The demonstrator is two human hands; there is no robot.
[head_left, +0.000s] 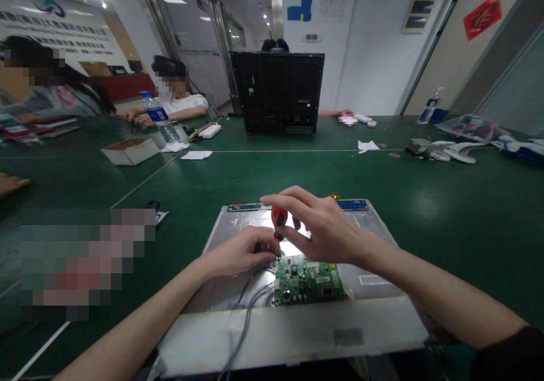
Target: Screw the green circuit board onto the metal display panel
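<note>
My right hand (321, 222) grips a small red and black screwdriver (279, 215) by its handle from above. The screwdriver stands nearly upright, its tip down at the upper left corner of a green circuit board (312, 282). Beside that tip, the fingers of my left hand (250, 249) are pinched together; what lies between them is hidden. Under both hands is a silver metal display panel (374, 245), lying flat with the board on its lower middle. Grey cables (249, 313) run from the board's left side over the panel's near edge.
Across the green table (204, 182) stands a black monitor-like unit (278, 94). A water bottle (159, 117) and an open box (130, 151) are at left, with two people seated behind. White tools (442, 149) and a plastic bag (467, 127) lie at right.
</note>
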